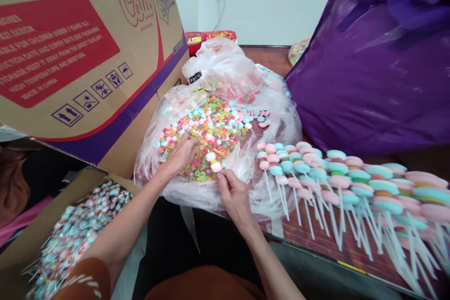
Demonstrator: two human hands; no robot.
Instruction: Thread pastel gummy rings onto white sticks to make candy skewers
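A clear plastic bag [281, 122] lies open in front of me, filled with small colourful ring candies [211, 126]. My left hand [181, 152] reaches into the pile, fingers curled over the rings; what it holds is hidden. My right hand [232, 192] pinches a white stick with a pink and a blue candy piece [213, 161] threaded at its top, at the bag's near edge. To the right, a long row of finished candy sticks [333, 173] with pink and blue discs lies side by side on the floor.
A big cardboard carton [80, 51] leans at the left. Below it, an open box [31, 239] holds several wrapped candy sticks [77, 229]. A large purple bag [379, 70] stands at the right. Red baskets [211, 37] sit by the far wall.
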